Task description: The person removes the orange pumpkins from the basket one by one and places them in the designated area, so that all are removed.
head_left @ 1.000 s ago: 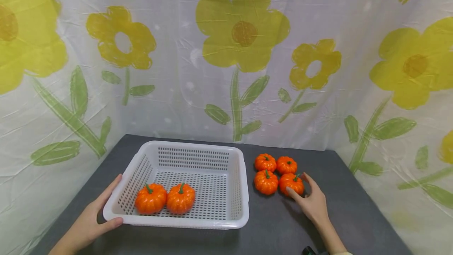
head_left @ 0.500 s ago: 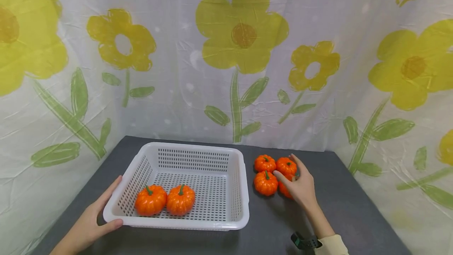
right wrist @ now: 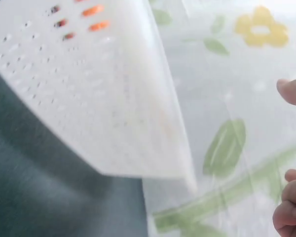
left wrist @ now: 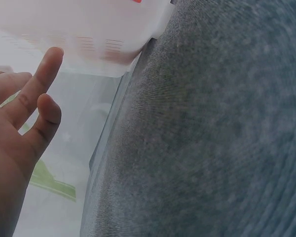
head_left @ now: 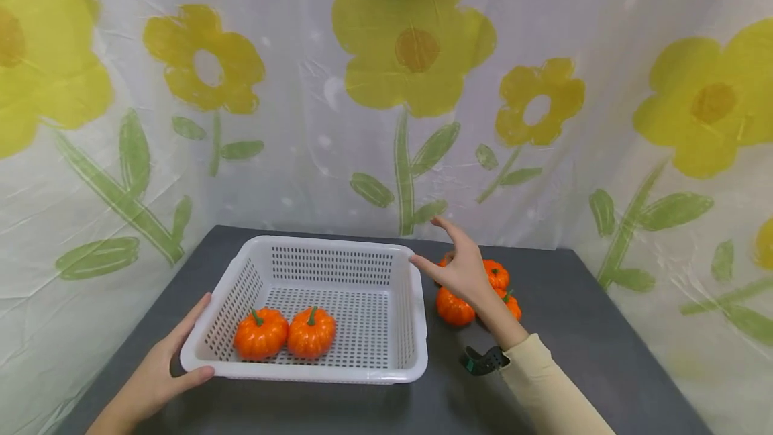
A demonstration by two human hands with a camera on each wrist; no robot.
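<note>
My left hand (head_left: 153, 374) spans the near-left corner of a white plastic basket (head_left: 302, 373), index finger along the left rim and thumb at the front rim. In the left wrist view, its other fingers (left wrist: 48, 111) stand loose beside the basket's outer wall. Two small orange pumpkins (head_left: 261, 335) with green stems sit side by side inside, toward the front left. With thumb and fingertips spread and nothing between them, my right hand (head_left: 464, 270) is by the basket's far-right corner. It passes over several more pumpkins (head_left: 455, 309) clustered on the table, partly hiding them.
The dark grey table (head_left: 338, 415) ends at a fabric backdrop (head_left: 290, 173) printed with yellow flowers, which closes in the back and both sides. A black wristband (head_left: 483, 360) is on the right wrist, below a pale sleeve (head_left: 552, 388).
My right hand has come off the front-right pumpkin and moved left and away over the cluster to the basket's far-right corner. The left hand, basket and pumpkins hold their places.
</note>
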